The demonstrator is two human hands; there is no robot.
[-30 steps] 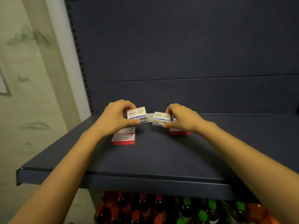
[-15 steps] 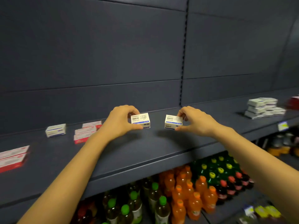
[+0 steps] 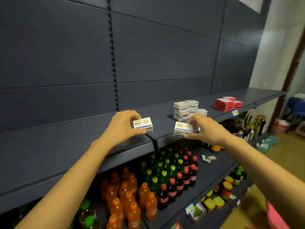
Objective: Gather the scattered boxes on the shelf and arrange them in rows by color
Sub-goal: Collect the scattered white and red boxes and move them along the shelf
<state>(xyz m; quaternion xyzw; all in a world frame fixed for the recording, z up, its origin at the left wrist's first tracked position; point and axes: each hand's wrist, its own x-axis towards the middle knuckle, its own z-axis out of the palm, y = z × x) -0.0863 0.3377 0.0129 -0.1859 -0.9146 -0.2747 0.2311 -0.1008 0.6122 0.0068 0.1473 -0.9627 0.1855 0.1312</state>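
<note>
Pinched in each hand is one blue-and-white paper-clip box: left hand point(image 3: 123, 125) holds its box point(image 3: 143, 125), right hand point(image 3: 207, 130) holds another point(image 3: 183, 129), both above the shelf point(image 3: 66, 146). Ahead, a blue-white stack point(image 3: 188, 109) and red stack point(image 3: 227, 104) look sorted; these two remain.

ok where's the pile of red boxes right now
In the head view, the red pile sits far right on the shelf, just right of the white-and-blue pile, beyond the right hand.

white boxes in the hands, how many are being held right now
2. One white box is pinched by the left hand, the second white box by the right hand, both above the shelf edge. A further hidden one looks unlikely.
</note>
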